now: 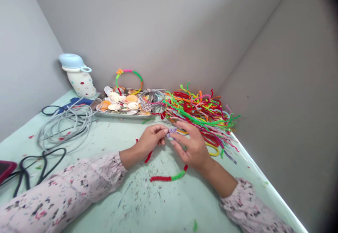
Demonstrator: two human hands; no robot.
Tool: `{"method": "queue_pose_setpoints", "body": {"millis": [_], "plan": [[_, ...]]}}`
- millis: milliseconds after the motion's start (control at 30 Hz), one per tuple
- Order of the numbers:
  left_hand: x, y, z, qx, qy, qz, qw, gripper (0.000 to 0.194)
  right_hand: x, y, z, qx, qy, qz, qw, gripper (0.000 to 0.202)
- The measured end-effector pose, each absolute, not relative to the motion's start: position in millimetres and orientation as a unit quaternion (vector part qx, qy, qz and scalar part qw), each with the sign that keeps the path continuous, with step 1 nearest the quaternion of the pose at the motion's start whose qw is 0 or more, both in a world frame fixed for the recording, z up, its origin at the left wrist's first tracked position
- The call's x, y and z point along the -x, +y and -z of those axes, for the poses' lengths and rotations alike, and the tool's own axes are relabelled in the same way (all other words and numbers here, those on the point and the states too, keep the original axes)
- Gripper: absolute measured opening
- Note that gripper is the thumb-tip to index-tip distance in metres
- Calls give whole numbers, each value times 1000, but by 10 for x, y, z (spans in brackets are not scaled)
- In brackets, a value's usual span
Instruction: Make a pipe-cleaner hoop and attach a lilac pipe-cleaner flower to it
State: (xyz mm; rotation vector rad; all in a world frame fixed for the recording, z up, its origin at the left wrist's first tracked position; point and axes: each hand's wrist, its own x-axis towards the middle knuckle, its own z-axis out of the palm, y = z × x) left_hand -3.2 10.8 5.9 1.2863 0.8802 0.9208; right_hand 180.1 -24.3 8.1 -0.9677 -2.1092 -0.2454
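A small curled lilac piece (172,130) is between my two hands, above the table. My left hand (151,136) pinches its left end between thumb and fingers. On its right side my right hand (192,145) has its fingers apart, the tips at or very near the piece; whether they touch it is unclear. Below my right hand lies a curved red and green fuzzy strip (171,178), its upper end running beneath the hand. A short red piece (148,157) lies under my left wrist.
A metal tray (124,116) of shells stands at the back, with a colourful fuzzy ring (142,81) upright there. Many fuzzy stems (203,113) are piled right. Grey cable (63,127), a bottle (80,81) and a red-edged device (7,169) are left.
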Motion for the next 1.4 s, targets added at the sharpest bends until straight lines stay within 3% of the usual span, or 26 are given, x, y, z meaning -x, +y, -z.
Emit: {"method": "queue_pose_setpoints", "body": {"millis": [200,333,467,600,767,867,1000,1233,1400], "plan": [[29,107,-64,-552,391,-405,615,26,-1827,-256,-100,392,-814,126,410,28],[30,110,-64,-557,381,-406,616,28,-1820,-252,-111,338,-868,114,346,27],[30,112,-53,-558,393,-404,609,27,-1825,-228,-113,405,-813,131,398,27],[27,118,-44,-562,387,-402,611,28,-1829,-215,-110,378,-840,106,375,27],[20,123,-46,-554,384,-410,615,29,-1839,-213,-122,404,-814,104,405,30],[20,119,-51,-560,382,-405,614,28,-1837,-206,-125,378,-837,79,388,27],[24,114,-47,-559,390,-406,609,28,-1823,-195,-141,442,-775,46,449,26],[29,113,-28,-574,366,-406,610,26,-1753,-173,-93,465,-724,-134,491,18],[26,92,-51,-593,359,-393,604,28,-1722,-161,-72,469,-706,-182,498,14]]}}
